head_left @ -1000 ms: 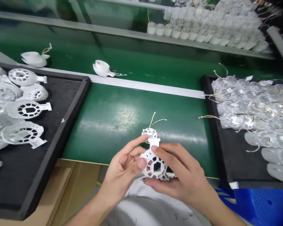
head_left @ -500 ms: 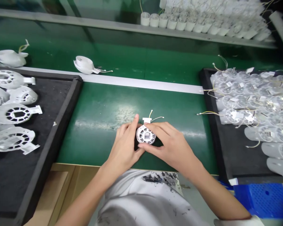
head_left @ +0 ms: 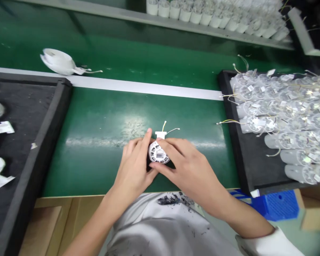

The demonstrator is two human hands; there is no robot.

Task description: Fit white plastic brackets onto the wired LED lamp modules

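Observation:
A round white plastic housing with a ring of slots sits between my hands, just above or on the green tabletop. A flat tab and two thin wires with small end plugs stick out from its far side. My left hand grips its left side, forefinger pointing up and thumb underneath. My right hand closes on the right side, with fingertips at the tab's base and the thumb at the near edge. The underside of the housing is hidden.
A similar white housing with wires lies beyond the white strip. At the left, a black tray holds white housings. Another black tray on the right carries rows of clear-ended white cylinders. More cylinders line the back shelf.
My view has shifted to the right, so the left tray shows less. Both hands keep the same hold on the housing, with hardly any visible movement.

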